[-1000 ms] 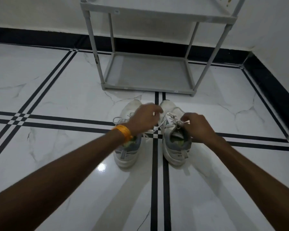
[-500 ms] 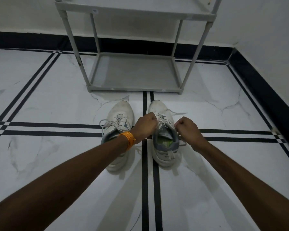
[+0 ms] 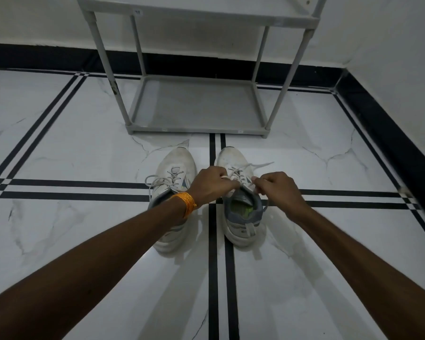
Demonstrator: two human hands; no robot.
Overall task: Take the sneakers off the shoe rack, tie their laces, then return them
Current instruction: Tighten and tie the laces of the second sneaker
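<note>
both hands (image 3: 212, 185) still on r sneaker (image 3: 241, 204) laces, pulled tighter.

I am looking into the corner of a room in a home, likely an entryway. The floor (image 3: 59, 148) is glossy white marble-look tile crossed by paired black inlay lines, a black skirting band (image 3: 35, 56) runs along plain white walls (image 3: 390, 45), and a grey plastic shoe rack (image 3: 196, 104) stands far against the wall.
</note>
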